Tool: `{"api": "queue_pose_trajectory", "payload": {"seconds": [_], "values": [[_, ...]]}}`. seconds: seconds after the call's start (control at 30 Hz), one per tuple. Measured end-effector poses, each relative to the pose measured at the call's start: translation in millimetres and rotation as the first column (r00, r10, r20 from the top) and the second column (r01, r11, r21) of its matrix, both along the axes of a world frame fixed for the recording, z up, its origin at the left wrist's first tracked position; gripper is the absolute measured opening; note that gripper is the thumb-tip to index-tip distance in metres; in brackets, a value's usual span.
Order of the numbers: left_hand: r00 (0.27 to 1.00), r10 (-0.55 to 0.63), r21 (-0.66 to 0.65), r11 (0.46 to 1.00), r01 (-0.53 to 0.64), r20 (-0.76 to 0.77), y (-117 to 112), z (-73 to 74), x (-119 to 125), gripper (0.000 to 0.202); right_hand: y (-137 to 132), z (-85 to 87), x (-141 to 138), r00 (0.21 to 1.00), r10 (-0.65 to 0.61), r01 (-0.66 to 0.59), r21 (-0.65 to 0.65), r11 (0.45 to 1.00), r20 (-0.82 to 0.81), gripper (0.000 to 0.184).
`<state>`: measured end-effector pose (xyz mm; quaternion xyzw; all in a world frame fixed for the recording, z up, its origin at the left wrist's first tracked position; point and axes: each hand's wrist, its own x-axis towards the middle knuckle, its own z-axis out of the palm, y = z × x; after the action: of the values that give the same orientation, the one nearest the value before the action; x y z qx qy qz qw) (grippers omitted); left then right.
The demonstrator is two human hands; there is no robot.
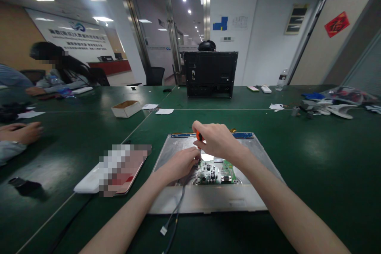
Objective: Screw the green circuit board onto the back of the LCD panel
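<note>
A bare metal panel back (pixel 253 174) lies flat on the green table before me, with a small green circuit board (pixel 216 172) mounted near its middle. My right hand (pixel 218 141) is closed round the orange-and-black handle of a screwdriver (pixel 199 138), held upright over the board's left corner. My left hand (pixel 183 162) is pinched at the screwdriver's tip beside the board; what its fingers hold is hidden. Thin cables (pixel 175 214) with a white plug trail off the panel's near edge.
A white device with a phone on it (pixel 113 172) lies left of the panel. Farther back stand a black monitor rear shell (pixel 210 73) and a small cardboard box (pixel 126 108). Parts and bags (pixel 336 103) clutter the far right. Other people's hands (pixel 22 131) rest at the left.
</note>
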<state>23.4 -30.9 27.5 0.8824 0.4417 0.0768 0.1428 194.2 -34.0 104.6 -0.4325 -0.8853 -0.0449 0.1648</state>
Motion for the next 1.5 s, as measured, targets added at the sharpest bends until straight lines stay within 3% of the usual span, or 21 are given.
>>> {"api": "queue_pose_trajectory", "payload": {"seconds": [0.23, 0.43, 0.7, 0.9, 1.5], "values": [[1.0, -0.026, 0.014, 1.0, 0.026, -0.001, 0, 1.4, -1, 0.01, 1, 0.6, 4, 0.999, 0.02, -0.021, -0.03, 0.999, -0.033, 0.025], [1.0, -0.018, 0.048, 0.999, 0.017, 0.019, 3, -8.6, -2, 0.01, -2, 0.3, 1, 0.998, 0.046, -0.049, -0.043, 0.998, -0.049, 0.028], [1.0, -0.002, 0.054, 0.999, 0.002, -0.005, 2, -8.3, 0, 0.007, -4, 1.8, -4, 0.998, -0.062, 0.062, 0.037, 0.997, 0.018, 0.023], [0.998, -0.007, 0.032, 0.999, 0.005, 0.067, 3, -11.0, -2, 0.003, -6, 3.4, -4, 1.0, -0.029, 0.029, 0.024, 0.999, -0.013, 0.017], [0.998, -0.001, 0.041, 0.999, -0.001, 0.058, 9, -20.2, -4, 0.007, -9, 4.2, -3, 0.999, -0.036, 0.035, 0.051, 0.998, 0.011, 0.019]]}}
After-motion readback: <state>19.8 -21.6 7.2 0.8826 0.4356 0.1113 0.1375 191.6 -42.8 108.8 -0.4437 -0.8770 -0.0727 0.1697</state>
